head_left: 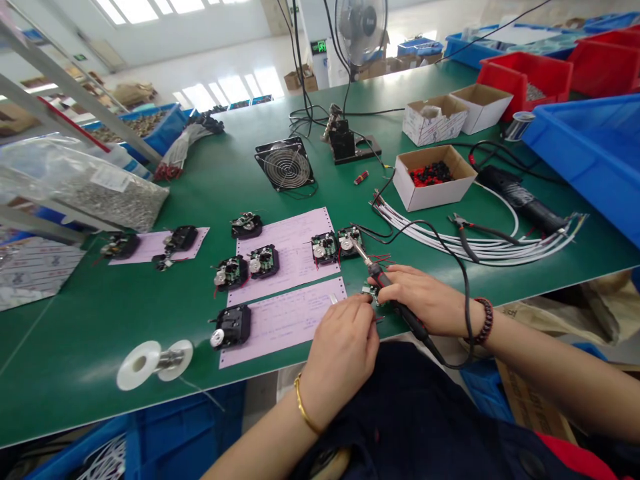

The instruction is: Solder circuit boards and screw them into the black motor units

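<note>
Bright windows [133, 10] stood beyond the green table [220, 177], where a person worked bare-handed. The right grip [420, 297] was closed around a soldering iron [413, 321], held slanting like a pen. Its tip reached a black module [347, 243] just off the edge of a lavender sheet; whether metal met metal I could not tell. The left grip [345, 343] had its fingers curled, their tips beside a small circuit board [371, 291] that lay between both hands, largely hidden; I could not tell whether they pinched it.

A second module [325, 248] sat immediately left of the first, on the upper lavender sheet [295, 240]. Farther left, a pair of modules [247, 267] rested along that sheet's edge, and one more [233, 327] lay on the lower sheet [295, 327]. Beyond that, a solder spool [170, 359] lay near the front edge.

To the right, pliers [463, 227] lay over a bundle of white cables [430, 237], near a black power tool [515, 197]. Farther out were a square fan [287, 167], an iron stand [345, 143], a carton [425, 193] of red and black parts, and a large blue bin [590, 133].
</note>
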{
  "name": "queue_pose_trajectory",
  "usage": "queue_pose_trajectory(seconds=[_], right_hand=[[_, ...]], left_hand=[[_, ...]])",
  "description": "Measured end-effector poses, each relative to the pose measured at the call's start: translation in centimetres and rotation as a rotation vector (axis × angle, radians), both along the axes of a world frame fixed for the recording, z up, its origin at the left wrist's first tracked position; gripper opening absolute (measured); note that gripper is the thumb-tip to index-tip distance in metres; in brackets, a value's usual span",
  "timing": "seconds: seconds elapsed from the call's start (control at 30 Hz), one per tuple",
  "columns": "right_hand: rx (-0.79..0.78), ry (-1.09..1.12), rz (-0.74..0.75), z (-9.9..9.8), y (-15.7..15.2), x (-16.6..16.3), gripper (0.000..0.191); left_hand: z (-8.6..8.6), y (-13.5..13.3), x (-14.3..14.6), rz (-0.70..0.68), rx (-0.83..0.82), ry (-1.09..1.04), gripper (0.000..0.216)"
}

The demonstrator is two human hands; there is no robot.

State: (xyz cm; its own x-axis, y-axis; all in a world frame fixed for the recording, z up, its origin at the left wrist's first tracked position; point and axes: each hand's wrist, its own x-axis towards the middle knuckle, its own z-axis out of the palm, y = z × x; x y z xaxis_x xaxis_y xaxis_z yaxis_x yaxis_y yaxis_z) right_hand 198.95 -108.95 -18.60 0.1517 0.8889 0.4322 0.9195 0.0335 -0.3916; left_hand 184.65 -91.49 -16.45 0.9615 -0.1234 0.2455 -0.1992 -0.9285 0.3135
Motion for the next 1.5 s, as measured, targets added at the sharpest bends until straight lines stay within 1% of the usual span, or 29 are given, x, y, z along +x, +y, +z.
queue_pose_trajectory(seconds=[0.13,0.23,0.3,0.37,0.47,0.57,0.63,0.7,0.8,0.97,1.1,1.17,1.27,1.37,1.5], right_hand=[[-0.038,0.01,-0.08,0.2,-2.4,-1.0,0.031],[0.007,0.038,-0.132,0.2,-4.0,-1.6,0.03],[0.1,0.064,-0.192,0.2,-4.5,-1.8,0.029],[0.218,0.119,-0.276,0.3,-4.5,-1.8,0.028],[0.356,0.249,-0.366,0.7,-3.9,-1.4,0.027],[0.437,0.35,-0.359,1.2,-3.1,-0.9,0.027],[0.489,0.413,-0.343,1.4,-2.6,-0.8,0.028],[0.555,0.459,-0.343,1.4,-2.1,-0.9,0.03],[0.667,0.464,-0.4,1.2,-1.6,-1.3,0.031],[0.844,0.474,-0.467,0.4,-0.8,-1.9,0.03],[0.877,0.455,-0.56,0.2,-0.2,-2.0,0.026],[0.883,0.445,-0.602,0.2,0.1,-2.0,0.026],[0.9,0.45,-0.618,0.1,0.4,-2.1,0.021],[0.937,0.466,-0.635,-0.3,0.3,-2.7,0.016],[0.943,0.49,-0.709,-1.3,0.0,-3.7,0.015]], left_hand=[[-0.3,-0.4,0.4,-0.017,-0.039,-0.011,0.01],[-0.2,-0.4,0.7,0.003,-0.059,0.014,0.009],[0.0,-0.2,0.8,0.072,-0.008,0.048,0.009],[0.1,0.1,0.9,0.139,0.078,0.076,0.01],[0.2,0.5,0.9,0.174,0.176,0.093,0.008],[0.2,0.8,0.8,0.173,0.22,0.093,0.006],[0.3,1.0,0.7,0.169,0.222,0.083,0.005],[0.4,1.0,0.6,0.17,0.207,0.066,0.005],[0.5,1.0,0.5,0.179,0.182,0.053,0.006],[0.3,0.9,1.0,0.177,0.084,0.06,0.01],[0.0,1.0,2.1,0.177,0.042,0.066,0.008],[-0.3,1.1,2.5,0.186,0.011,0.08,0.01],[-0.6,1.2,3.0,0.182,-0.087,0.094,0.011],[-0.9,1.3,3.3,0.17,-0.205,0.087,0.008],[-1.1,1.3,3.5,0.17,-0.264,0.09,0.009]])
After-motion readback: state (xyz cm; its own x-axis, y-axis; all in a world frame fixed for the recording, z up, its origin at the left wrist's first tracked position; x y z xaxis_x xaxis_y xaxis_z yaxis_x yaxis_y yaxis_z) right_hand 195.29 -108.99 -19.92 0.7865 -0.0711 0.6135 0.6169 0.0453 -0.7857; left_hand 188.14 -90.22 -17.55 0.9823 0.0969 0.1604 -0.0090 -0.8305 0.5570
